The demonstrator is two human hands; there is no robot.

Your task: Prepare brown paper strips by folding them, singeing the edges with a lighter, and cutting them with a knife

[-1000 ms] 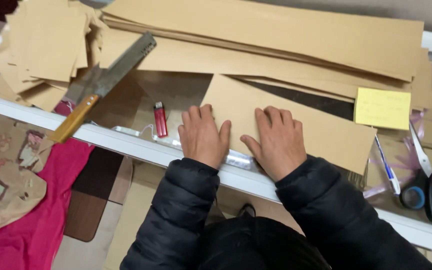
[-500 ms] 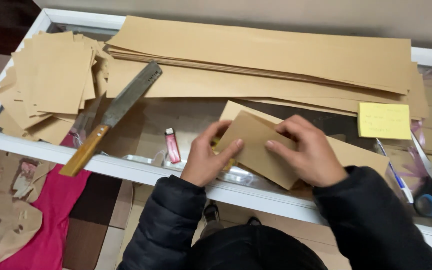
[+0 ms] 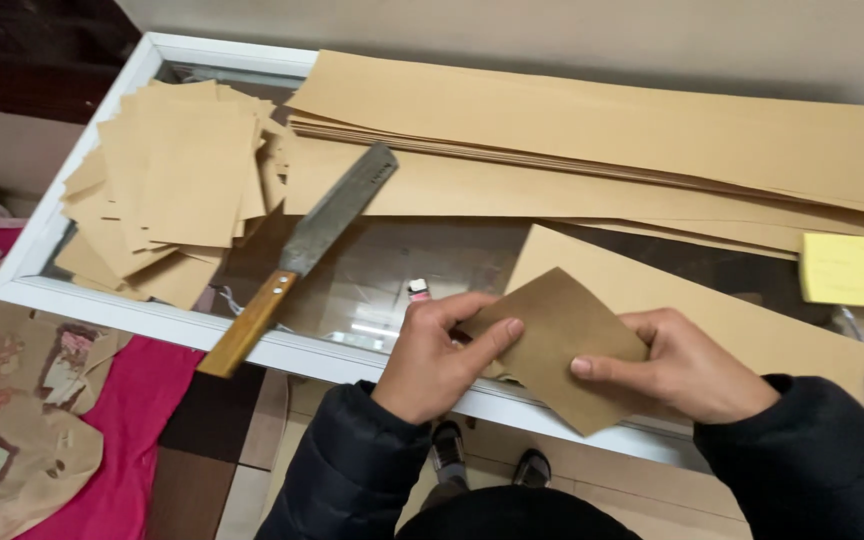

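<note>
Since half a second ago you have lifted the paper square [image 3: 559, 345] clear of the long sheet [image 3: 682, 300]. Your left hand [image 3: 439, 350] pinches its left edge, your right hand [image 3: 682, 365] grips its right, above the table's white rim [image 3: 152, 320], near the knife [image 3: 297, 262].

Knife [image 3: 302, 255] lying aslant on glass worktop [image 3: 372, 285]; cut sheets [image 3: 167, 180] stacked left, long strips [image 3: 602, 130] behind, yellow notepad [image 3: 855, 270] right.
</note>
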